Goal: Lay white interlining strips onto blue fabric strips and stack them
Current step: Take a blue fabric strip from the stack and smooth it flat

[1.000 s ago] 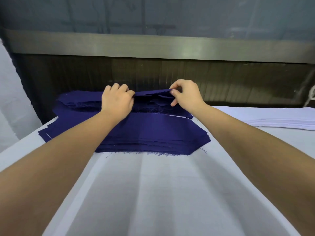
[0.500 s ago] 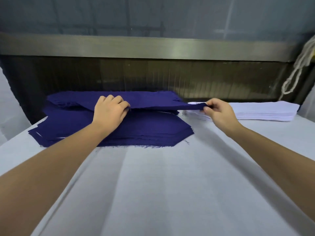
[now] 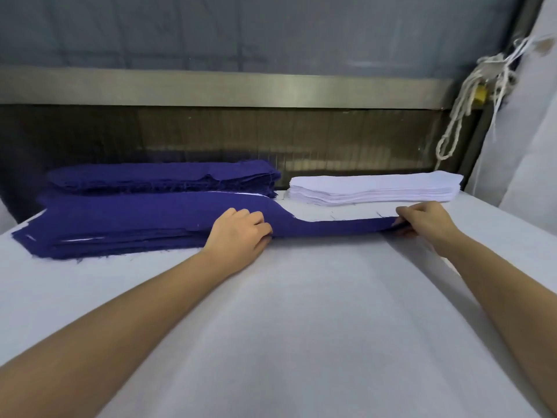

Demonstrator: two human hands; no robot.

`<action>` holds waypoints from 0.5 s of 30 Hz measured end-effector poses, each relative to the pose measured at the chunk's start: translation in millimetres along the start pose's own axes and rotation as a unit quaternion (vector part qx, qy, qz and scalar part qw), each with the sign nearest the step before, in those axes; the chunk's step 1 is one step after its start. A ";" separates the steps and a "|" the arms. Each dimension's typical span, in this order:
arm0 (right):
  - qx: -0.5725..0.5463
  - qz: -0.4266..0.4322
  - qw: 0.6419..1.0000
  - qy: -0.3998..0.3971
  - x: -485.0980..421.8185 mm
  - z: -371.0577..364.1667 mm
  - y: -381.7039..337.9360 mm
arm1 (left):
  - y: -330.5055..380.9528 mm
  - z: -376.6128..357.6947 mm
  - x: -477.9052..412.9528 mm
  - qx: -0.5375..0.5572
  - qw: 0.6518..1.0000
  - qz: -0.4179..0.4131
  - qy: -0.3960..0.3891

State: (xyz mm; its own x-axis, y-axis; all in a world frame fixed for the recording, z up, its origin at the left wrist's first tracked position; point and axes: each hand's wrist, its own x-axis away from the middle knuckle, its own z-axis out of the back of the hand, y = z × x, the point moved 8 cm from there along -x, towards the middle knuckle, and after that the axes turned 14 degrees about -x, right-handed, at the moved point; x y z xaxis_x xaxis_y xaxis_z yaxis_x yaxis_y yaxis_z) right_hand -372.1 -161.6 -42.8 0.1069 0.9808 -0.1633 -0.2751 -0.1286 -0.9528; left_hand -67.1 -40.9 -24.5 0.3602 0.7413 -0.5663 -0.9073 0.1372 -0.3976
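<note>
Blue fabric strip (image 3: 337, 227) stretches out between the two hands, low over the white-covered worktop (image 3: 301, 327). The left hand (image 3: 239, 235) curls its fingers round the strip where it leaves the near blue stack (image 3: 120, 224) by the worktop's left edge. The right hand (image 3: 423, 220) pinches the strip's other end. A second blue stack (image 3: 162, 178) lies along the far edge, and the white interlining stack (image 3: 373, 188) sits just beside it, toward the far right corner.
</note>
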 end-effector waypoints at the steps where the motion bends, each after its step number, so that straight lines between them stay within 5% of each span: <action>1: 0.018 -0.004 1.000 0.002 -0.2 2.8 1.1 | 2.7 -4.0 -1.0 0.004 1.000 0.006 -0.021; 10: 0.308 -0.001 0.951 0.008 4.9 14.0 -2.6 | 15.2 -9.3 7.7 0.014 0.997 0.024 -0.072; 15: 0.547 0.101 0.830 0.024 16.8 -6.4 -23.0 | 21.2 -0.1 9.1 0.057 0.997 0.012 -0.045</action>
State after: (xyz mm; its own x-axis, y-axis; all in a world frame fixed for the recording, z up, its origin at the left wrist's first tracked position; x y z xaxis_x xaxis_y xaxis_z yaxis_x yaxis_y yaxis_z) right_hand -357.8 -143.0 -25.3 -0.0165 0.9448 -0.3272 -0.9930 -0.0537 -0.1050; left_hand -83.0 -31.3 -38.2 0.3216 0.8008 -0.5052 -0.9359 0.1880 -0.2978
